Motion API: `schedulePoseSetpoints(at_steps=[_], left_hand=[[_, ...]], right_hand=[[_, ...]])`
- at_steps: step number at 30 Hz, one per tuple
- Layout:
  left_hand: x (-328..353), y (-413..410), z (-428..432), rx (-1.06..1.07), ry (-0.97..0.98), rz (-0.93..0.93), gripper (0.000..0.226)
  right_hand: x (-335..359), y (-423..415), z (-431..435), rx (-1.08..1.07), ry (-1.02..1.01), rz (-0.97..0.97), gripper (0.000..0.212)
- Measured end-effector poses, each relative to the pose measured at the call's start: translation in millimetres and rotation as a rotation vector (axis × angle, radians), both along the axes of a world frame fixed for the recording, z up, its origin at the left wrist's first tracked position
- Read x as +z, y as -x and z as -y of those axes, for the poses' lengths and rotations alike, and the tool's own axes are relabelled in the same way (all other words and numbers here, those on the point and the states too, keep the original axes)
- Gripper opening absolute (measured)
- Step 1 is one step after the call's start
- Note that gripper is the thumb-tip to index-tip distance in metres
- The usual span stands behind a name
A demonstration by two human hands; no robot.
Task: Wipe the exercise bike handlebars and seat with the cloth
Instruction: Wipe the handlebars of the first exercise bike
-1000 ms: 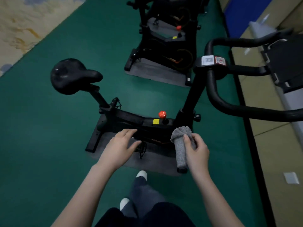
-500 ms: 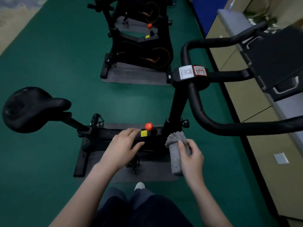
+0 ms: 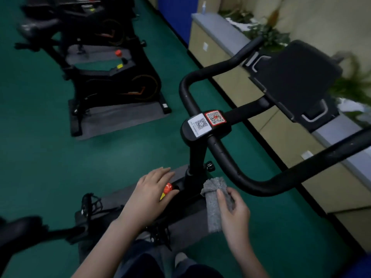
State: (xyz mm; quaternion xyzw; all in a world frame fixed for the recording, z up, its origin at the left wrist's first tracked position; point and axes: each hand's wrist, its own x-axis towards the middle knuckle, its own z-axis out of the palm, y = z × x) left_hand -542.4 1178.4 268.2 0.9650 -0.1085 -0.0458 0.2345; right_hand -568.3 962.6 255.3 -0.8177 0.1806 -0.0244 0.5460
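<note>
A black exercise bike stands before me. Its curved handlebars loop from the centre to the right, with two QR stickers on the stem. The black seat shows only partly at the lower left edge. My right hand grips a folded grey cloth, held upright just below the near handlebar and not touching it. My left hand hovers with relaxed fingers above the frame, over the red knob, holding nothing.
A second black exercise bike on a grey mat stands behind to the left. A long beige counter with plants runs along the right. A black tablet holder sits at the handlebars' front. The floor is green; my legs are below.
The view has swung right and nearer the handlebars; the seat has slid to the lower left edge. Both hands keep their pose, the cloth still in my right hand.
</note>
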Motion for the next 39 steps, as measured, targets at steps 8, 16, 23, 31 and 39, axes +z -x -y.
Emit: schedulePoseSetpoints(at_steps=[8, 16, 23, 31, 39], left_hand=[[27, -74, -36, -0.314, 0.145, 0.108, 0.052], [50, -113, -40, -0.452, 0.305, 0.341, 0.045], [65, -141, -18, -0.556, 0.335, 0.431, 0.045], [61, -149, -2, -0.629, 0.343, 0.405, 0.042], [56, -151, -2, -0.62, 0.375, 0.397, 0.042]], right_hand=[[19, 2, -71, -0.277, 0.058, 0.05, 0.01], [70, 5, -113, -0.553, 0.2, 0.269, 0.025], [115, -45, -99, -0.652, 0.494, 0.372, 0.006], [104, -93, -103, -0.58, 0.664, 0.335, 0.019], [98, -94, -108, -0.486, 0.863, 0.282, 0.016]])
